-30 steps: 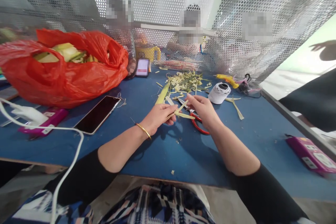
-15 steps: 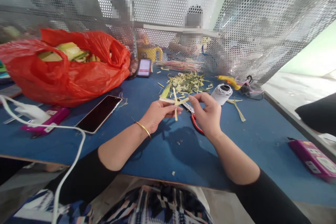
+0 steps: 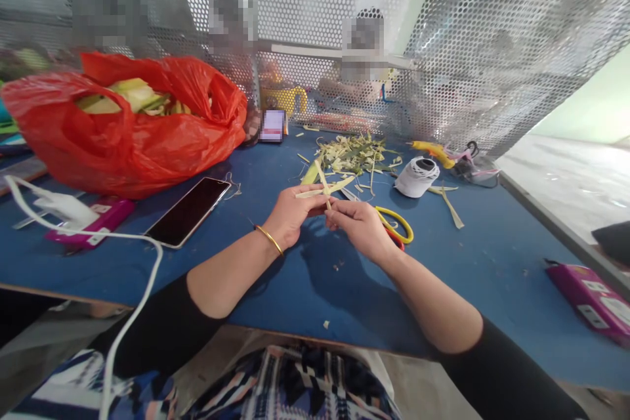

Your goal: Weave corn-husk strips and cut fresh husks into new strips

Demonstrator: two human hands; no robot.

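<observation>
Several narrow, pale yellow-green leaf strips (image 3: 321,174) cross each other over the table. My left hand (image 3: 290,211), with a gold bangle at the wrist, is closed on them near the crossing. Just right of it, my right hand (image 3: 363,228) pinches the lower end of one strip; its fingertips almost meet those of the left. Scissors (image 3: 402,223) with yellow and red handles lie beside the right hand, partly hidden behind it. Past the hands, a heap of leaf scraps (image 3: 352,154) is spread on the blue table (image 3: 315,295).
A red plastic bag (image 3: 147,157) of leaf pieces stands at the left, with a phone (image 3: 189,210) before it. A white thread spool (image 3: 416,178), a yellow glue gun (image 3: 433,152) and a purple box (image 3: 590,298) are at right. People sit behind the perforated metal screen (image 3: 319,6).
My right hand has moved down and left, from a strip's right-hand end to the lower end near my left fingers. The crossed strips have turned slightly, and the scissors' yellow handle now shows.
</observation>
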